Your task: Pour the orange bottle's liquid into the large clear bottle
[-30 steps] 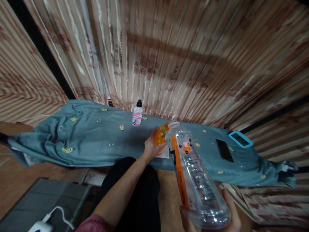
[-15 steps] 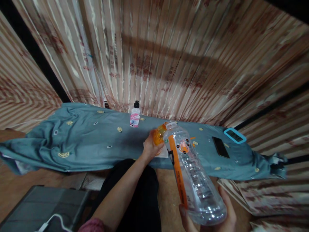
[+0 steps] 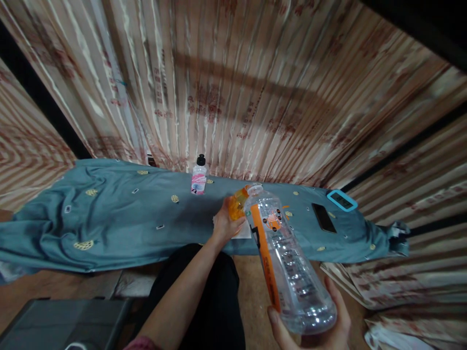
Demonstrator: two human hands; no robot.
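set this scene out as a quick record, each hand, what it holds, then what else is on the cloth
left hand: grips orange see-through container
right hand: holds clear bottle near its base
clear bottle pose: tilted, neck beside the orange see-through container; contact unclear
cloth: teal, patterned
on cloth, left of centre: pink-labelled bottle, upright, black cap
on cloth, right: dark flat slab, blue-framed device
near left hand: white sheet, partly hidden

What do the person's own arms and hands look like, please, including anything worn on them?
The left hand and right hand are both ungloved. The left forearm is bare, with no watch or bracelet showing, up to the edge of a dusky pink sleeve. The right forearm is out of view.
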